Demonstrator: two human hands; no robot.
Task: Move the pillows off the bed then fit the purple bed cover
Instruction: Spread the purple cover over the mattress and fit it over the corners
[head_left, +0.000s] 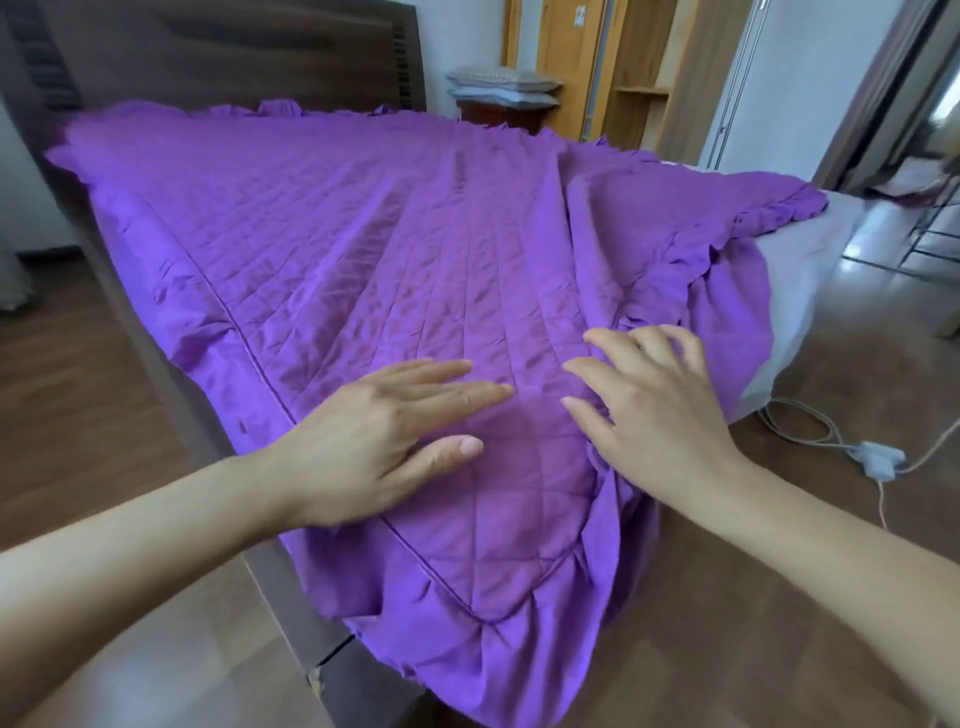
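**Bedroom, bed corner: cover spread, both hands flat on top**

The room has a glossy brown wood-look floor (78, 395) and pale walls. A dark wooden headboard (218, 52) stands at the far left end of the bed. Beyond the bed, a low dark cabinet (498, 111) carries a stack of pillows (501, 83), well apart from the mattress. Behind it stand light wooden shelves (623, 62). On the floor to the right lies a white power strip (878, 460) with looped cable, close to the bed's side.

The purple bed cover (363, 249) lies over most of the bed. Its centre panel is quilted in a diamond pattern with a slight sheen; a piped seam bounds the panel, and a gathered ruffle skirt hangs from the edge. The cloth is wrinkled throughout. Its long axis runs from the near corner toward the headboard. The near corner drapes over the dark bed frame (291, 587). On the far right, the cover is bunched and folded back, exposing the grey mattress (810, 270).

The left hand (374, 441) rests palm down on the quilted panel, fingers extended and together, gripping nothing. The right hand (660, 410) rests beside it near the ruffle seam, fingers spread and slightly bent, also released. The two hands are near but apart.
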